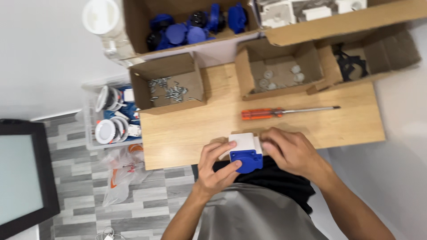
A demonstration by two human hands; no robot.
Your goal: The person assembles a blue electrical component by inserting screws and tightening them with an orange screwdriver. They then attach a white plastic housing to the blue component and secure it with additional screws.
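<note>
setting: wooden table [187, 138] over grey plank flooring, white walls either side.
left hand [216, 165]: fingers curled around the white and blue socket [245, 151], thumb low on its blue face, seemingly to steady it.
right hand [290, 150]: cupped against the socket's right side, bracing it.
socket: at the table's near edge, between both hands; white boxy body, blue round-cornered front.
screwdriver [284, 112]: orange handle, lying just beyond, within reach.
boxes: screws [171, 90], pale caps [280, 74], blue parts [191, 27], sorted by kind at the back.
</note>
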